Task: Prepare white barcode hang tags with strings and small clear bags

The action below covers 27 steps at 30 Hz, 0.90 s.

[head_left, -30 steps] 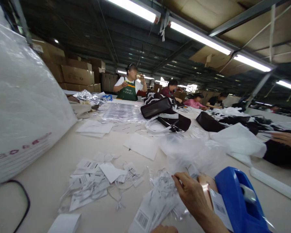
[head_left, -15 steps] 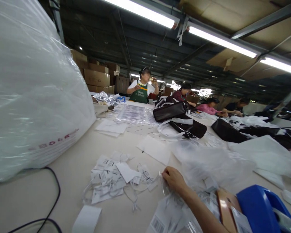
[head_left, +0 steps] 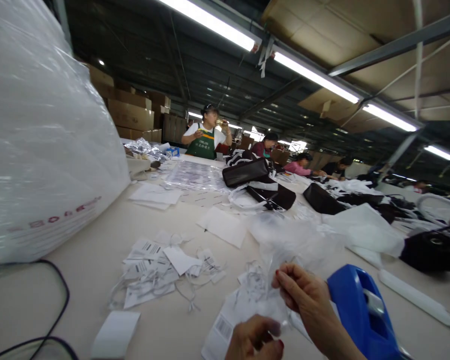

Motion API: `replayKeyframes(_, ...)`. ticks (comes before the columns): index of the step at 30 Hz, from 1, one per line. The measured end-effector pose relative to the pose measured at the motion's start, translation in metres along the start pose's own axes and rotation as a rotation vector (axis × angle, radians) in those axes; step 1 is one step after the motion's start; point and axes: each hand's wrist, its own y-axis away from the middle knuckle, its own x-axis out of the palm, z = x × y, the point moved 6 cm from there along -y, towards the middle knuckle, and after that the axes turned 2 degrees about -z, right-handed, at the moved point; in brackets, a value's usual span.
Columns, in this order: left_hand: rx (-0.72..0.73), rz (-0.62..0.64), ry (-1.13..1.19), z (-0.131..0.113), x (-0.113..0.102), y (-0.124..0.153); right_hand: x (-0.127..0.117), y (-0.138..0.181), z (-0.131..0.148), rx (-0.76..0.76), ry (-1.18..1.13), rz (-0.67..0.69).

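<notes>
Right grip point(head_left: 305, 296) pinching clear plastic point(head_left: 277, 307) — left grip point(head_left: 252, 339) close by.

Overhead tubes point(head_left: 213, 22) are glaring near-white; far windows point(head_left: 298, 146) are blowing out. Roof point(head_left: 135, 50) is sinking into dark. Plastic bag point(head_left: 52, 130) is throwing shiny streaks. Left hand point(head_left: 243, 337) is blurring slightly; wide lens is stretching the edges.

Head-worn view, facing forward and down, close over tabletop point(head_left: 93, 272), apparently tilted.
</notes>
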Motion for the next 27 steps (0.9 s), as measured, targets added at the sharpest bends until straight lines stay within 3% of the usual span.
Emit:
replayKeyframes(3, -0.164, 0.083, 0.557, -0.009, 0.013, -0.004, -0.012, 0.032, -0.006, -0.011, -0.024, -0.034)
replayKeyframes(8, -0.315, 0.042, 0.788, -0.018, 0.027, 0.003, -0.025, 0.072, -0.026, -0.026, -0.064, -0.167)
replayKeyframes(12, -0.366, -0.074, 0.669, -0.009, 0.027, 0.008, -0.03, 0.092, -0.041, -0.023, -0.076, -0.256)
replayKeyframes(16, -0.356, -0.171, 0.501, -0.003, 0.024, 0.01, -0.029, 0.098, -0.052, 0.1, -0.228, -0.204)
replayKeyframes(21, -0.453, -0.058, 0.424, -0.003, 0.033, 0.015, -0.025, 0.096, -0.061, 0.314, -0.321, -0.09)
replayKeyframes(24, -0.515, 0.026, 0.414, -0.002, 0.039, 0.019, -0.016, 0.097, -0.066, 0.351, -0.415, -0.018)
replayKeyframes(27, -0.543, 0.034, 0.458, -0.001, 0.041, 0.021, -0.01, 0.101, -0.072, 0.339, -0.547, -0.035)
